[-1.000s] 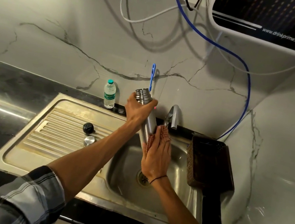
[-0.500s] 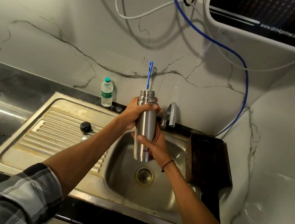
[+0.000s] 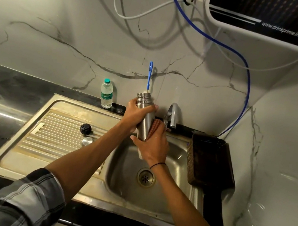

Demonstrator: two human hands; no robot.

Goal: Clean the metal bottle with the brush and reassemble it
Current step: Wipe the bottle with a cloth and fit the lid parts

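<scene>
The metal bottle point(image 3: 145, 121) stands nearly upright over the sink basin point(image 3: 175, 173), its threaded mouth uncovered. A blue brush handle point(image 3: 149, 75) sticks up out of the mouth. My left hand point(image 3: 137, 116) is wrapped around the bottle's upper body. My right hand point(image 3: 153, 145) presses a reddish scrub cloth point(image 3: 156, 127) against the bottle's lower side. On the ribbed drainboard point(image 3: 51, 136) lie a black cap point(image 3: 84, 128) and a round metal lid point(image 3: 87, 141).
A small plastic water bottle point(image 3: 106, 94) stands at the wall behind the drainboard. The tap point(image 3: 172, 114) rises just right of the bottle. A dark basket point(image 3: 209, 160) sits right of the basin. Cables and a blue hose point(image 3: 247, 86) hang from the wall unit above.
My right hand with the cloth has slid along the bottle's side, from the lower part up toward the middle. The left hand keeps its hold near the neck; the brush stays in the mouth.
</scene>
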